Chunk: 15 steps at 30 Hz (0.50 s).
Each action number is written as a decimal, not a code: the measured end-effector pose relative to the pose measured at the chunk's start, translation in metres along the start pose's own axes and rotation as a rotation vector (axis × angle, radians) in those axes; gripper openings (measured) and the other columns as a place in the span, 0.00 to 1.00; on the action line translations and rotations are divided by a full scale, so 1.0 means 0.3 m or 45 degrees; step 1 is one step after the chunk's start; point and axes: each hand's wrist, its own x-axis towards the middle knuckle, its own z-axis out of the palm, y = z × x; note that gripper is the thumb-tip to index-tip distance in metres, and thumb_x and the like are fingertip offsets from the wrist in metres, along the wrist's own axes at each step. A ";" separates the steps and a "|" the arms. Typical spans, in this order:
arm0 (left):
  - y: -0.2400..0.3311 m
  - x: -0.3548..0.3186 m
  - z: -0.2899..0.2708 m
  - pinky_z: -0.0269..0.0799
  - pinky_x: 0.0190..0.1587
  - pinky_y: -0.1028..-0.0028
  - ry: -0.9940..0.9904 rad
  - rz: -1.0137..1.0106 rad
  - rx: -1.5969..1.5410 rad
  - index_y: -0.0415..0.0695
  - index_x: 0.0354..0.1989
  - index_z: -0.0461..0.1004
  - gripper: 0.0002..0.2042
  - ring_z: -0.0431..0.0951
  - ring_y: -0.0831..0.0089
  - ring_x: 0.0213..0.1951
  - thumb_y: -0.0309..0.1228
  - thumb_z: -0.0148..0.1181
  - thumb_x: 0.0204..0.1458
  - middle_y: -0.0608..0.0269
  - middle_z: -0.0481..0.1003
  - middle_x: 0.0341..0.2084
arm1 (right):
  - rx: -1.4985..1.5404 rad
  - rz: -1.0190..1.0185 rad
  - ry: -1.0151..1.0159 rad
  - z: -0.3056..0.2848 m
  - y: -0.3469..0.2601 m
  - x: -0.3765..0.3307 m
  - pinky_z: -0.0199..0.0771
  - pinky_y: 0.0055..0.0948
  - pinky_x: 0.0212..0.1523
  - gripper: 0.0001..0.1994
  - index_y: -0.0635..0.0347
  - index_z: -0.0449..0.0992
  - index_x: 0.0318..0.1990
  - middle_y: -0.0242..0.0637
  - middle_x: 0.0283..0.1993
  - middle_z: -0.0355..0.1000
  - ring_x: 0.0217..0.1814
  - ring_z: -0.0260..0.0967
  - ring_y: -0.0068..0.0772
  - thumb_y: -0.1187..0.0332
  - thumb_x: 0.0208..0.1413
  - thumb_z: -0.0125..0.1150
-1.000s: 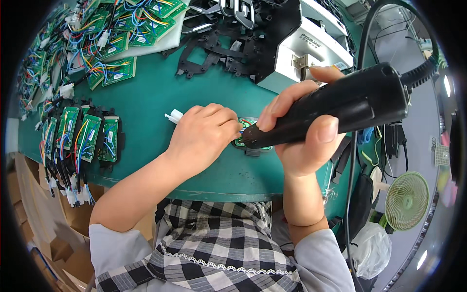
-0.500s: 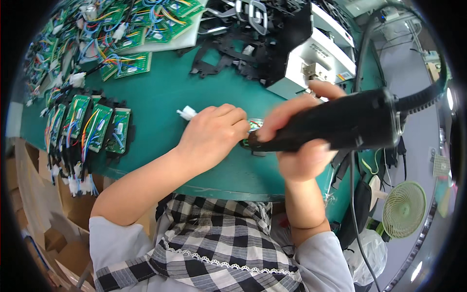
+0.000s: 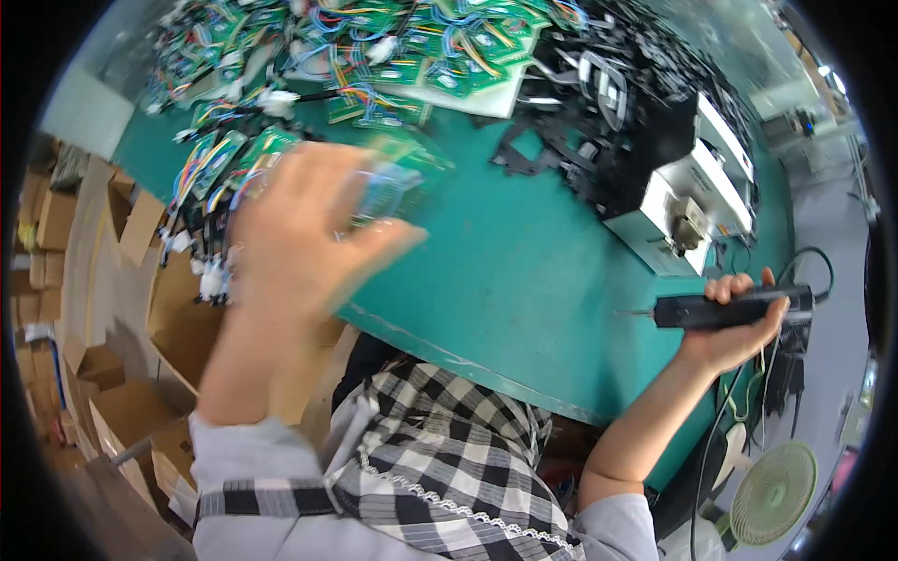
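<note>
Surface: smooth teal workbench [image 3: 524, 271], cardboard boxes [image 3: 103, 374] left.
Left hand [image 3: 299, 234]: blurred, fingers curled around green circuit board [image 3: 398, 178].
Right hand [image 3: 739, 327]: fingers wrapped around black electric screwdriver [image 3: 730, 309].
Far: piled wired boards [image 3: 374, 47].

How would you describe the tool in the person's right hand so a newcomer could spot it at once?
Start at the green worktable and go to its right edge, just below the white boxy machine. There the right hand grips a black electric screwdriver, lying level with its thin bit pointing left. It alone trails a black cable.
</note>
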 end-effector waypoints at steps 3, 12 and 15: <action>-0.253 -0.096 -0.115 0.65 0.55 0.61 0.013 -0.266 0.472 0.44 0.48 0.72 0.25 0.70 0.54 0.52 0.34 0.71 0.38 0.55 0.73 0.46 | 0.021 -0.009 0.020 0.038 0.023 0.011 0.64 0.29 0.26 0.24 0.58 0.64 0.50 0.37 0.25 0.68 0.22 0.63 0.28 0.46 0.60 0.50; 0.109 0.174 0.082 0.67 0.50 0.61 -0.175 0.420 0.172 0.47 0.43 0.75 0.14 0.74 0.60 0.46 0.34 0.63 0.47 0.60 0.76 0.40 | 0.023 -0.075 0.073 0.060 0.058 -0.004 0.65 0.30 0.24 0.25 0.57 0.62 0.51 0.35 0.25 0.67 0.21 0.63 0.28 0.45 0.60 0.50; 0.185 0.338 0.340 0.70 0.42 0.63 -0.275 0.500 0.148 0.46 0.35 0.75 0.07 0.76 0.65 0.41 0.31 0.59 0.49 0.63 0.75 0.32 | 0.038 -0.064 0.069 0.068 0.066 -0.018 0.65 0.30 0.24 0.25 0.57 0.62 0.52 0.36 0.25 0.66 0.20 0.62 0.29 0.45 0.60 0.49</action>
